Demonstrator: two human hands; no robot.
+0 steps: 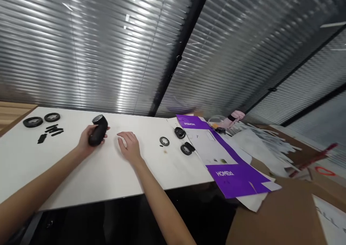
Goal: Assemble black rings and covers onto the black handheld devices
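A black cylindrical device (98, 130) is gripped in the left hand (86, 138), fingers closed around it, over the white tabletop (67, 176). The right hand (130, 147) lies open and empty on the table, near a thin black ring (164, 141). 2 black rings (32, 121) and small black parts (52, 130) lie farther left, and a flattened purple carton (238, 176) lies right.

Head cam, 1 view, looking fwd & down

Worn by person, close above L hand (92, 138) & R hand (130, 147); white table (67, 173) crosses mid-frame, tilted in shot, window blinds (81, 57) fill far half.
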